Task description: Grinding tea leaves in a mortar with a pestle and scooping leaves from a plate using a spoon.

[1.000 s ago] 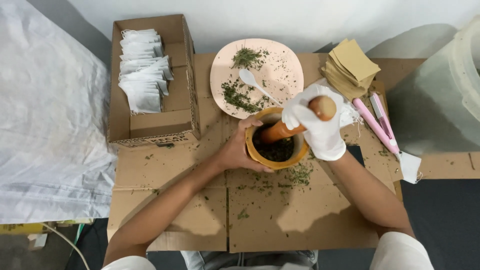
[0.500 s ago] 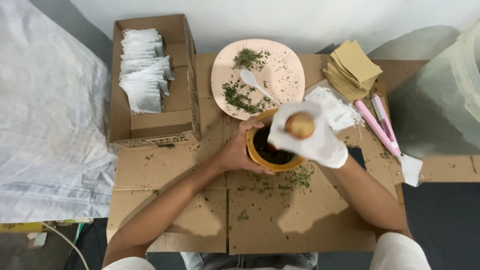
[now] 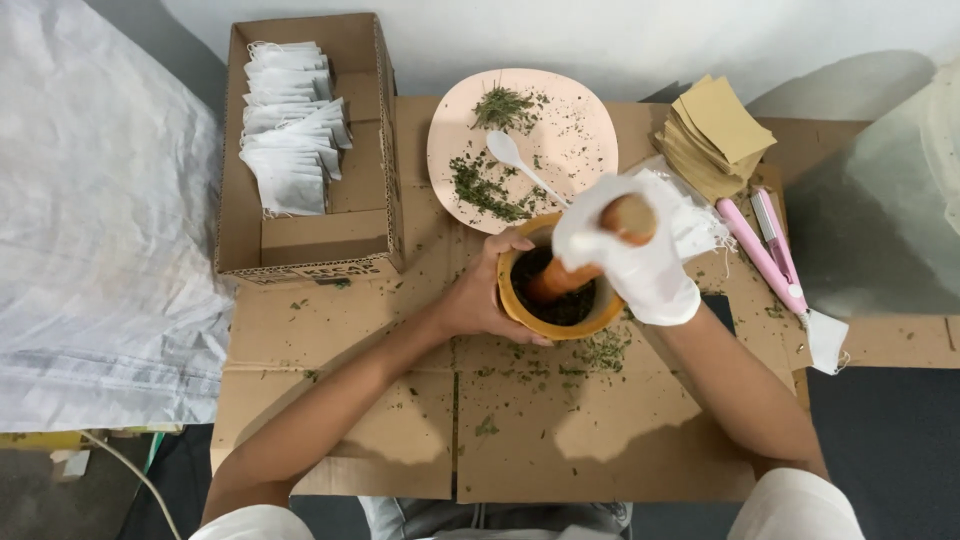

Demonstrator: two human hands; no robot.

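Wooden mortar point(image 3: 560, 300) on the cardboard point(image 3: 560, 440), left hand point(image 3: 480, 295) fingers wrapped around its rim, gloved right hand point(image 3: 635, 255) fisted on the pestle point(image 3: 575, 270); an off-centre stroke could probably tip it, scattering herbs.

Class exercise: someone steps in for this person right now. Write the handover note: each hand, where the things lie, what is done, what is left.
Left hand: bare, grip around the wooden mortar's side, steadying it on the cardboard.
Right hand: white glove, grip on the wooden pestle, tilted, its tip in the mortar.
Things: dark dried herbs in the mortar; pink plate behind with more herbs and a white spoon; white bags in the box at left.
Done: some herbs in the mortar, crumbs spilled.
Left: herbs on the plate.
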